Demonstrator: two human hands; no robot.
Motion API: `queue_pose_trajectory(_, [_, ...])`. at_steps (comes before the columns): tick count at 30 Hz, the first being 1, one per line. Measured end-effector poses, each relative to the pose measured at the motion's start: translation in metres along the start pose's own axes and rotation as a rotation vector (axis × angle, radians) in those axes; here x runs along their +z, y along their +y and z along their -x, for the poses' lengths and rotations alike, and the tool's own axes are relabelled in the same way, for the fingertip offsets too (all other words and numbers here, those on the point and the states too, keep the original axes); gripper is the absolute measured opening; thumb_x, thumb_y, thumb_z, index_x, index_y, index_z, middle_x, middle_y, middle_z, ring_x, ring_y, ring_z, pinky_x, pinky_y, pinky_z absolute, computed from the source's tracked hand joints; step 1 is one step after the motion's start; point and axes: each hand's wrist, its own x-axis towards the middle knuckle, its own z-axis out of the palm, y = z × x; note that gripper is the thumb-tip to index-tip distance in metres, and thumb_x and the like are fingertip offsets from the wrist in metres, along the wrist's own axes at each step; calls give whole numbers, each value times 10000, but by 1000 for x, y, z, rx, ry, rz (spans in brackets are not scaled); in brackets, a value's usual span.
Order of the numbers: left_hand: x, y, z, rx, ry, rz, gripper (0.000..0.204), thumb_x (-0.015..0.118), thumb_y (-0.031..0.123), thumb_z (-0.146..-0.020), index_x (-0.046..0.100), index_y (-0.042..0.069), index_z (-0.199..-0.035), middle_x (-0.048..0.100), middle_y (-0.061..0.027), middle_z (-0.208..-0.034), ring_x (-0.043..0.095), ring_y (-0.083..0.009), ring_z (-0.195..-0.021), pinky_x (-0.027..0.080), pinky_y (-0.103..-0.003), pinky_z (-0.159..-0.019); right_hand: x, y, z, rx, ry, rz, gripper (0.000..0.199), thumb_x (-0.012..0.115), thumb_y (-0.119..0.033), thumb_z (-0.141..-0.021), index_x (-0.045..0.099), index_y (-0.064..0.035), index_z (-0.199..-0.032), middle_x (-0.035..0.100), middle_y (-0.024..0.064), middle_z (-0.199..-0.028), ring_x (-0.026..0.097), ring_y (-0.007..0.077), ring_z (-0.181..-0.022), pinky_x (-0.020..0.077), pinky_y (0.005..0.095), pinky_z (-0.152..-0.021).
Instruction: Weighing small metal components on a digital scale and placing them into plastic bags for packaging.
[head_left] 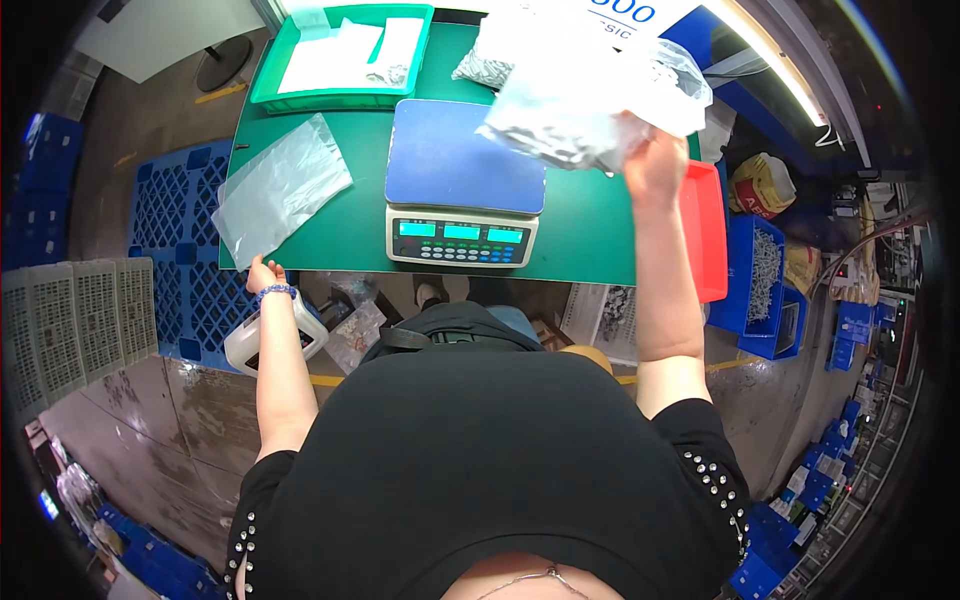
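My right hand (657, 165) is raised at the far right of the green table, closed on a clear plastic bag of small parts (560, 125). The bag is slightly blurred and tilted, just right of the weighing scale (465, 160). Nothing rests on the scale's blue plate, and its displays are lit. At the table's near left edge, my left hand (266, 275) pinches the lower corner of a flat, clear plastic bag (285, 190). That bag lies slanted on the tabletop and looks empty.
A green tray (345, 101) with white sheets or bags stands back left. Another filled bag (485, 68) lies behind the scale. A red tray (706, 235) sits at the right edge, near a blue bin (745, 275) of metal parts. A blue pallet (180, 215) is on the left floor.
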Motion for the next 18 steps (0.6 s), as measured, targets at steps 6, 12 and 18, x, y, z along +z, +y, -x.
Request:
queue_pose_trajectory(6, [-10,-3,38,303,-212,-122,234,593,95,-796,515,53,-1013,523,-41,-772,486,-96,-592,379,-210,-432,44,51,10,120,-207,-112,216,452,-131,-916,553,23,-1029,617,113,-948,590,215,-879,474,333,-819])
queue_pose_trajectory(12, [-4,-10,75,201,-430,-122,192,567,85,-833,559,134,-1018,550,17,-848,522,-69,-683,396,-203,-520,26,113,11,59,-162,-172,214,450,-71,-878,551,19,-1044,608,92,-1016,578,202,-946,453,328,-855])
queue_pose_trajectory(18, [2,-18,90,99,-539,-196,163,573,94,-842,584,128,-1001,577,22,-860,543,-71,-684,406,-198,-540,-33,123,35,64,-117,560,210,530,-67,-857,568,-41,-1061,586,59,-988,547,164,-939,420,262,-824])
